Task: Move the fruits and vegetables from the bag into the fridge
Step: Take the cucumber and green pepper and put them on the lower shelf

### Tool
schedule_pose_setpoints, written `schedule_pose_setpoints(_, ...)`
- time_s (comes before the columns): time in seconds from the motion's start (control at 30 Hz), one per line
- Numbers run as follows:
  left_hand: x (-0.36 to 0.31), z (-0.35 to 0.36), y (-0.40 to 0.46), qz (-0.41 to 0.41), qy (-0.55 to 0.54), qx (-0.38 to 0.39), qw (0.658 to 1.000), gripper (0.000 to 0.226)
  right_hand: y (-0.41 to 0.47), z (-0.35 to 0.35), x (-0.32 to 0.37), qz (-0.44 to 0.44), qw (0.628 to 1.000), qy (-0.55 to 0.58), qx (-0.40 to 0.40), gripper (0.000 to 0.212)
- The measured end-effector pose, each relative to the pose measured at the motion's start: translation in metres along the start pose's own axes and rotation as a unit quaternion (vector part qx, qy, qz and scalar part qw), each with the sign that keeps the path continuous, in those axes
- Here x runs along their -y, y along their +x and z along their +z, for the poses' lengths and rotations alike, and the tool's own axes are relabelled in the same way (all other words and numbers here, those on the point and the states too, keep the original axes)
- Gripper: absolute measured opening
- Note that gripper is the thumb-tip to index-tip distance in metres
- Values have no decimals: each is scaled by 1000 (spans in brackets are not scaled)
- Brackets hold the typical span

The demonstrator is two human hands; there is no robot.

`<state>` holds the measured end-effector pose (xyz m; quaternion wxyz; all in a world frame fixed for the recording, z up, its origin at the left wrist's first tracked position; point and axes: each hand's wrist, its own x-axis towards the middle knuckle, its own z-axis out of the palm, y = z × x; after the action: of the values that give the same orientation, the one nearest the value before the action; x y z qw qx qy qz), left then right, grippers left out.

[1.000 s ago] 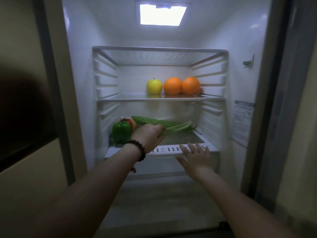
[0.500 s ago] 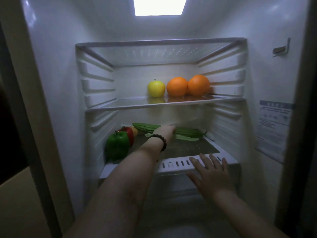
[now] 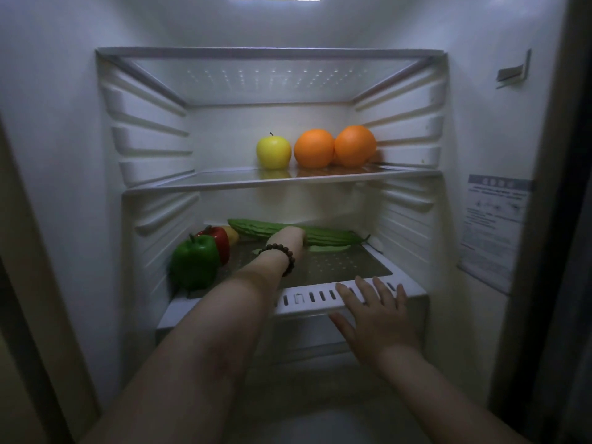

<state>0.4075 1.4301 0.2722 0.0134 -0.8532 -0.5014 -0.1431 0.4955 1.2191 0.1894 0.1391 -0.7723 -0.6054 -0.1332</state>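
Your left hand (image 3: pixel 290 240) reached deep onto the lower shelf (image 3: pixel 349 267), its grip hidden, at the bitter gourd (image 3: pixel 326 237) lying along the back, while your right hand (image 3: pixel 374 318) rested open on the shelf's front edge, likely for balance.

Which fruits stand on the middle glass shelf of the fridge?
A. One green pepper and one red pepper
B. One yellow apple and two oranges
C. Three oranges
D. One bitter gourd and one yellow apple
B: the yellow apple stands left of two oranges on the glass shelf; the peppers and gourd lie on the shelf below.
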Motion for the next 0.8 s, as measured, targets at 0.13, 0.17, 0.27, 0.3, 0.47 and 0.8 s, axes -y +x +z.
schedule_pose_setpoints(0.13,-8,-18,-33,8,-86,-46,995,47,-4,-9,1,-9,1000,0,23,98)
schedule_pose_setpoints(0.17,-11,-23,-41,10,-97,-53,994,50,-4,-12,1,-7,999,6,31,84)
schedule_pose_setpoints(0.27,-17,-32,-73,20,-102,-84,991,51,-6,-19,2,-4,998,13,60,62)
schedule_pose_setpoints(0.3,-17,-33,-85,24,-102,-98,990,50,-6,-21,2,-4,998,15,65,61)
schedule_pose_setpoints(0.47,-24,-34,-148,4,-44,-127,991,50,-4,-33,3,4,994,25,105,59)
schedule_pose_setpoints(0.8,0,-34,-277,-54,-55,-204,976,60,-74,-47,49,5,988,148,-48,60)
